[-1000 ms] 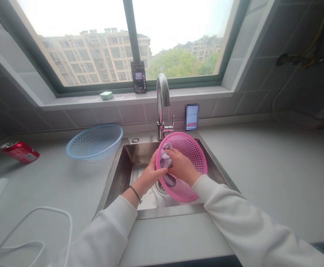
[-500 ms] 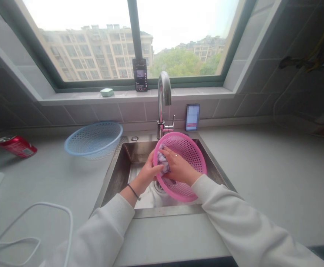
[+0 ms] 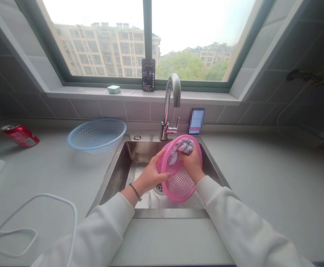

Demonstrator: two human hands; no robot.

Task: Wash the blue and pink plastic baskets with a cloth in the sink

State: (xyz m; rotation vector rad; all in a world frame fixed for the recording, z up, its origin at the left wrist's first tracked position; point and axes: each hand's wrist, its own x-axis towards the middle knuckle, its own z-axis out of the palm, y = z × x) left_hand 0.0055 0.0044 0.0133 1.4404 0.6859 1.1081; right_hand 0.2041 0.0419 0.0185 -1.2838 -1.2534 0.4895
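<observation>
Over the steel sink point(image 3: 117, 170) a pink plastic basket point(image 3: 180, 185) with a mesh of holes is held tilted, its opening facing me. My left hand point(image 3: 152, 172) grips the left rim, thumb on the inside edge and fingers behind the wall. Inside the basket my right hand point(image 3: 191, 161) presses a crumpled white-and-purple cloth point(image 3: 185, 145) against the upper inner wall near the rim. Part of the sink drain point(image 3: 159, 189) shows below the basket. The chrome faucet point(image 3: 174, 89) rises just behind it, with no water visible.
A blue mesh basket point(image 3: 97, 135) stands on the counter left of the sink, with a red can point(image 3: 20, 135) lying farther left. A white cable point(image 3: 43, 195) loops at front left. Phones lean on the window point(image 3: 148, 75) and wall point(image 3: 197, 121). A green soap-like block point(image 3: 113, 89) sits on the sill.
The cloth and my right hand have moved from the basket's left rim to its upper inside. The basket has turned more sideways. The whole view has shifted slightly.
</observation>
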